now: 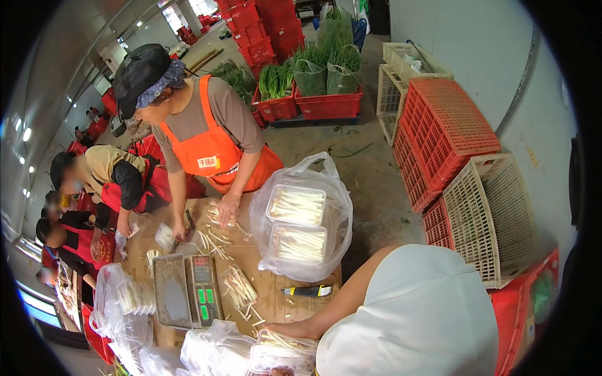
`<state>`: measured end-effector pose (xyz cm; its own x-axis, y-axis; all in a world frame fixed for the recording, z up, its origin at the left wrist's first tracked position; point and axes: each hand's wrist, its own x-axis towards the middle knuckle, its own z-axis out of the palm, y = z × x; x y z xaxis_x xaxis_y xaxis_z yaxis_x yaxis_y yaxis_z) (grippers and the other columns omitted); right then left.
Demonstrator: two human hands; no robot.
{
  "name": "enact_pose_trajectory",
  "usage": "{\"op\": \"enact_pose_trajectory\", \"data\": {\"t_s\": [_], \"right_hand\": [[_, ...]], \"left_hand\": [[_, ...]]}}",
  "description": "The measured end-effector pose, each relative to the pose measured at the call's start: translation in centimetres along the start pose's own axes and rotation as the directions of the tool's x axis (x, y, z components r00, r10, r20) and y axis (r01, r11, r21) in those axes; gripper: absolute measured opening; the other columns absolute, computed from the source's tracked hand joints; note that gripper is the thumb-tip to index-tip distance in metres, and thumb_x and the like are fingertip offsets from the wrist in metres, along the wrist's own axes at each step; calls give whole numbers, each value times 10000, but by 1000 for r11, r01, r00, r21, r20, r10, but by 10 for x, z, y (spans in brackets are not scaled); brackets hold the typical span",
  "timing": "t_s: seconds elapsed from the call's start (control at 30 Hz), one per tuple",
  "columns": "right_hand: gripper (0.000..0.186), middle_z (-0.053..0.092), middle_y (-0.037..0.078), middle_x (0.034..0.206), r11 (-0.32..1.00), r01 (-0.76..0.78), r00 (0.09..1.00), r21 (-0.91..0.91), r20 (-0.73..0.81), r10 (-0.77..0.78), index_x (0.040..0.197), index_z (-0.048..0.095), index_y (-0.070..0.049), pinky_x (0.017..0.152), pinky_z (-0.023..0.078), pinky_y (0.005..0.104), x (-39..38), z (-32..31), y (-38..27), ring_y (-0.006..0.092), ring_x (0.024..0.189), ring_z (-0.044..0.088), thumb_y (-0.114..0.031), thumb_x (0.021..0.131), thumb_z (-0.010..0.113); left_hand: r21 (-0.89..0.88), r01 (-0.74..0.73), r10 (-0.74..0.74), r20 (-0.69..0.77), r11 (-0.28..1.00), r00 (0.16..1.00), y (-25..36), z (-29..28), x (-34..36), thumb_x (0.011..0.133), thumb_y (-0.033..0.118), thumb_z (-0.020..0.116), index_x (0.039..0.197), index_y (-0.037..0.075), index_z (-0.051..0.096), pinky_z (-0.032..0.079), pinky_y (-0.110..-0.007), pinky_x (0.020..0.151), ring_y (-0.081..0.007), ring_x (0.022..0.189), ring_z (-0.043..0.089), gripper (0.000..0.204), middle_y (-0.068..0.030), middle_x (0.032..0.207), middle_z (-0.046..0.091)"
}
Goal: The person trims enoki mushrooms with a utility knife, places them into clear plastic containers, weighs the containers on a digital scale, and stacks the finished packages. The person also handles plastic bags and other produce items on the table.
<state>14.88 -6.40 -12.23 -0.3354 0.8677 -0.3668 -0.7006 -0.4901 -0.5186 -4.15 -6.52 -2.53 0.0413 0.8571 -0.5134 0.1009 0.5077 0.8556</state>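
Note:
My right hand (293,328) comes in from the lower right below a white sleeve. Its fingers lie over the rim of a clear plastic tray (283,358) of white vegetable stalks and grip it at the table's near edge. Under that tray a sliver of skin (282,371) shows at the lower border, probably my left hand; its fingers are mostly hidden. Beyond my right hand lie a bundle of stalks (240,288) and a yellow-and-black utility knife (306,291). Left of these is a scale (202,288) with lit green displays.
Two filled trays (296,205) sit in a clear bag (342,219). Across the table a co-worker in an orange apron (210,147) handles loose stalks (213,243). Plastic bags (216,348) crowd the near left. Red crates (445,119) and cream crates (483,216) line the right wall.

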Motion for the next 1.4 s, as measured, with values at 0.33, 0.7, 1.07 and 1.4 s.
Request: {"op": "enact_pose_trajectory", "data": {"t_s": [0.33,0.7,1.07,1.4], "right_hand": [[699,477,15,1424,994,56,998,97,-19,-54,1455,420,-266,1066,362,364,-2,-7,7,162,1259,467,-721,940,295],[650,515,-2,1356,983,150,979,106,-154,-133,1413,448,-217,1043,389,339,-46,-1,-4,127,1207,493,-667,972,288],[655,642,4,1125,933,216,975,288,-7,-223,1248,568,-183,824,517,333,-36,-45,-5,125,931,621,-691,962,270],[812,567,84,1357,820,405,911,405,-247,-329,1372,510,-123,1000,469,384,-51,-42,-75,211,1177,567,-760,915,296]], "left_hand": [[126,-41,28,104,991,994,-15,-15,10,953,256,587,960,116,539,490,-341,658,-166,707,554,148,-33,787,602],[539,-387,279,273,748,920,6,8,-18,984,245,560,944,76,572,516,-344,634,-190,683,609,174,-73,793,665],[388,-482,283,468,785,837,-6,20,-26,901,142,671,983,-9,569,539,-347,670,-205,734,643,199,-115,825,689],[212,-812,833,-16,543,553,-8,20,-7,918,159,658,1004,-7,516,527,-338,684,-217,747,596,235,-125,871,617]]}}
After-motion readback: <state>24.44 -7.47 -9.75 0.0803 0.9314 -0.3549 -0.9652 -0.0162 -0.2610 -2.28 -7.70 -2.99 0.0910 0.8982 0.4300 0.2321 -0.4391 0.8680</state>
